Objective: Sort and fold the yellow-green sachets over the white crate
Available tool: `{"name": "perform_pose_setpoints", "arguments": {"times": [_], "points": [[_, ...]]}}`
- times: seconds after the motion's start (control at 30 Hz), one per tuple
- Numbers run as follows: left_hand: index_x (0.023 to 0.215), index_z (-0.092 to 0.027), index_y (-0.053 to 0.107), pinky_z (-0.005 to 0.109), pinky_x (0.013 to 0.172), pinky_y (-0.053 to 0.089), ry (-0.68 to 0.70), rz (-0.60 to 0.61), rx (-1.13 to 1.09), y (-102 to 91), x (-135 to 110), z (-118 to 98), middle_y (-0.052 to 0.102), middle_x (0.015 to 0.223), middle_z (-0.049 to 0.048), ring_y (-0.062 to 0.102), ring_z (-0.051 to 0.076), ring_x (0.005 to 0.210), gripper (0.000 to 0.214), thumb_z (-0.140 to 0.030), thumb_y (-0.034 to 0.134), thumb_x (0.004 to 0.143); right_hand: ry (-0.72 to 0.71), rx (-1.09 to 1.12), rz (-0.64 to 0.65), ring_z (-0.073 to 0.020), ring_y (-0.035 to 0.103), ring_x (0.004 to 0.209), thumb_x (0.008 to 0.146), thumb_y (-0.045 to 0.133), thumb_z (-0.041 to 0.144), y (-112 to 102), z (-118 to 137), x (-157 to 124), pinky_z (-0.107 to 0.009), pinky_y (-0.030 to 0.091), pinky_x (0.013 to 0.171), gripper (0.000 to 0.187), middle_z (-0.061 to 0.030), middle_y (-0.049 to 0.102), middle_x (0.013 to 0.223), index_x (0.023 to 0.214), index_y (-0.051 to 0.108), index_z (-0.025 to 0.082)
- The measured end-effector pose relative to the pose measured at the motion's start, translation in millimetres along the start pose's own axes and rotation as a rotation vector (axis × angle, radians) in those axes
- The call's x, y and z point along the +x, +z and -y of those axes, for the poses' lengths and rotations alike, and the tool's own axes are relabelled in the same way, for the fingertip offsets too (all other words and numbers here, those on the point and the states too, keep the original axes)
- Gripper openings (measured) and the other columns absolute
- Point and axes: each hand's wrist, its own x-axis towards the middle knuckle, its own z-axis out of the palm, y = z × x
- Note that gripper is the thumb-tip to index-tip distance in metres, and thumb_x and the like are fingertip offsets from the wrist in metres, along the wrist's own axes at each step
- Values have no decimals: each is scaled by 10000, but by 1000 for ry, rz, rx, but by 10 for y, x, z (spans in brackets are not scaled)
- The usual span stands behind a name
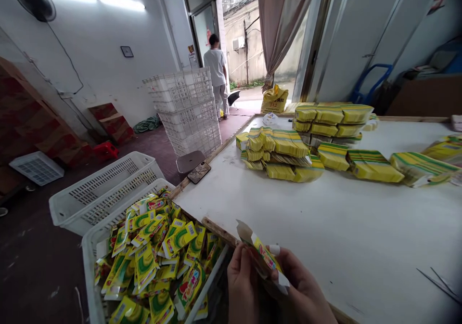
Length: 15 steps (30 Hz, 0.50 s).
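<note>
Both my hands meet at the bottom centre, at the front edge of the white table (325, 227). My left hand (241, 285) and my right hand (301, 292) together hold a small yellow-green carton (265, 255) with its cardboard flap open at the top left. Just left of my hands stands a white plastic crate (92, 247) full of several yellow-green sachets (155, 256). Stacks of flat yellow-green cartons (285, 153) lie across the far half of the table.
A phone (198, 172) lies on the table's left corner. An empty white crate (104, 189) sits behind the full one; a tall stack of crates (184, 107) stands farther back. A person in white (217, 76) stands at the open doorway. Red-brown boxes (25, 117) line the left wall.
</note>
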Motion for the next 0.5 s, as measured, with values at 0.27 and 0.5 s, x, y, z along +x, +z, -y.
{"name": "perform_pose_setpoints", "arguments": {"times": [0.27,0.5], "points": [[747,-192,674,210,646,549,72,-95,-15,-103,18,-83,741,774,6,677,140,685,352,-455,874,625,-117,-439,-70,-201,589,685,802,514,260,143,167,6,-252,451,626,190,-38,653,724,793,675,159],[840,-175,722,235,715,575,108,29,181,-354,134,-505,745,832,36,689,169,758,351,-389,890,619,-151,-679,78,-198,598,700,842,454,169,-9,357,30,-256,415,605,234,-47,654,752,835,688,171]]}}
